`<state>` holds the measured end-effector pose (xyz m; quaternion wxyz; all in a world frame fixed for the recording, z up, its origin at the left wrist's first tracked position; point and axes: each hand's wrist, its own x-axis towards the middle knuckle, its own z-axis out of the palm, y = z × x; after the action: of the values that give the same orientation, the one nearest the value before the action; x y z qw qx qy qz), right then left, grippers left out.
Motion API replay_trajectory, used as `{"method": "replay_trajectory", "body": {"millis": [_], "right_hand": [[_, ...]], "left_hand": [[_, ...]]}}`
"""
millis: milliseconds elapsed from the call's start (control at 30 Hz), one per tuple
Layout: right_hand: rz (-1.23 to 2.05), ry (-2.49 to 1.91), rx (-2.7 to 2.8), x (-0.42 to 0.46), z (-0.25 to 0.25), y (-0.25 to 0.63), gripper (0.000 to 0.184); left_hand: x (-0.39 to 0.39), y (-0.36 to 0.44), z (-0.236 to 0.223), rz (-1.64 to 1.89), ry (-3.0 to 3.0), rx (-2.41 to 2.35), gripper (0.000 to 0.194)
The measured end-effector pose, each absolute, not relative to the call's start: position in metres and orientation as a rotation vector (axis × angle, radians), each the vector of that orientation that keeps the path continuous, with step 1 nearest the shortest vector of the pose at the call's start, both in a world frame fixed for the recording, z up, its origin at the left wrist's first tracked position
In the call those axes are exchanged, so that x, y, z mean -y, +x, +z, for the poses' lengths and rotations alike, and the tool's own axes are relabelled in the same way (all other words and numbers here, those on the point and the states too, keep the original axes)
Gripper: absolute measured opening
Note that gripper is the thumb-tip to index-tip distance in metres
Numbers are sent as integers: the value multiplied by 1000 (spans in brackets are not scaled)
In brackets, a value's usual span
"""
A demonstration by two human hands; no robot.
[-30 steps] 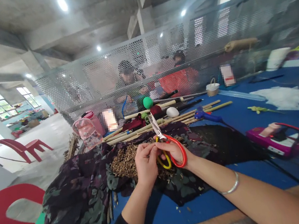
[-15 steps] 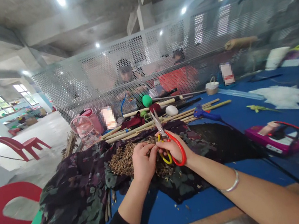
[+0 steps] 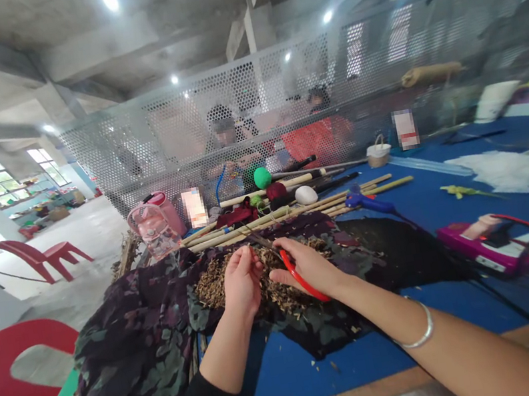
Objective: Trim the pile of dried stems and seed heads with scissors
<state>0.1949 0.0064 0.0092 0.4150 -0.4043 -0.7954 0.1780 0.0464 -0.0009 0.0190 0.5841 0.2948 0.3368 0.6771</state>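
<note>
My right hand point(image 3: 309, 265) grips a pair of scissors point(image 3: 303, 280) by the red handle. The blades point up and left, close to the fingertips of my left hand point(image 3: 241, 277). That hand is pinched closed; whatever lies between its fingers is too small or hidden to make out. Under both hands is a heap of short brown plant bits point(image 3: 211, 285), spread on a dark floral cloth point(image 3: 150, 332). A few scraps lie on the blue tabletop point(image 3: 285, 384) near its front edge.
Beyond the cloth lie long pale sticks point(image 3: 379, 187), a blue glue gun point(image 3: 369, 202), a green ball point(image 3: 262, 177) and a white ball point(image 3: 305, 195). A pink bag point(image 3: 155, 226) stands at left, a magenta power strip point(image 3: 486, 249) at right. Two people sit behind the perforated screen point(image 3: 157, 135).
The scissors have swung from pointing upright to pointing left toward my left hand. My left hand has turned and moved slightly left, apart from the right hand.
</note>
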Motion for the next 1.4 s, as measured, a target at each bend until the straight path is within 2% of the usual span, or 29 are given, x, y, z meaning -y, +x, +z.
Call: {"method": "replay_trajectory", "body": {"millis": [300, 667, 800, 1033, 1233, 1400], "right_hand": [[468, -955, 2043, -4, 5, 190, 59], [488, -901, 2008, 0, 6, 186, 51], [515, -920, 1979, 0, 4, 186, 51], [481, -990, 1982, 2, -1, 184, 39], [433, -993, 1999, 4, 3, 183, 45], [463, -1000, 1980, 1, 0, 185, 41]], "left_hand": [[5, 49, 16, 1586, 909, -823, 28], [7, 44, 10, 1711, 1352, -1099, 20], [7, 43, 11, 1711, 1405, -1171, 21], [5, 42, 9, 1738, 1465, -1296, 21], [6, 41, 11, 1695, 1523, -1293, 20], [7, 42, 13, 1651, 1488, -1244, 20]]}}
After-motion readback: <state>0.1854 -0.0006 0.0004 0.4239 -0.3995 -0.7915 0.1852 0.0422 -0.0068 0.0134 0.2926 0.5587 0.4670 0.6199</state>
